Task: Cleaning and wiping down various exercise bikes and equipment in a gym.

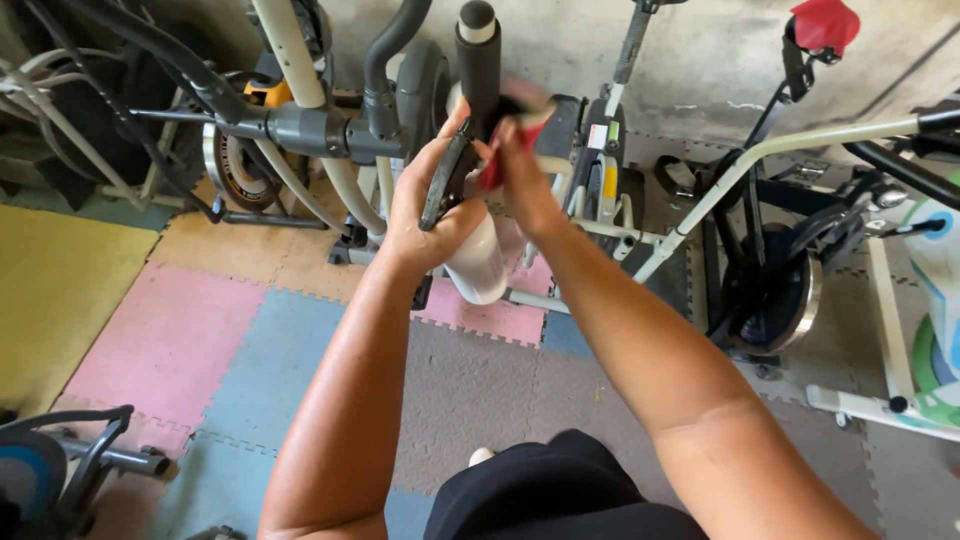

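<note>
Left hand (425,205) holds dark panel (446,175); right hand (522,178) presses red cloth (497,165).

Foam floor tiles (170,340), exercise bike (790,290), yellow mat (50,290).

A flat dark strap (445,185) stands nearly upright at the scene's centre. Just right of it, a red cloth (497,165) is bunched against a black post (479,75).

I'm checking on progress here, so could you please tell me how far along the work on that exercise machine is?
Done: nothing looks finished that I can confirm. In hand: the left hand grips a dark flat part by the black upright handle, while the right hand presses a red cloth against it. Left: the surrounding frame shows no sign of attention.
</note>
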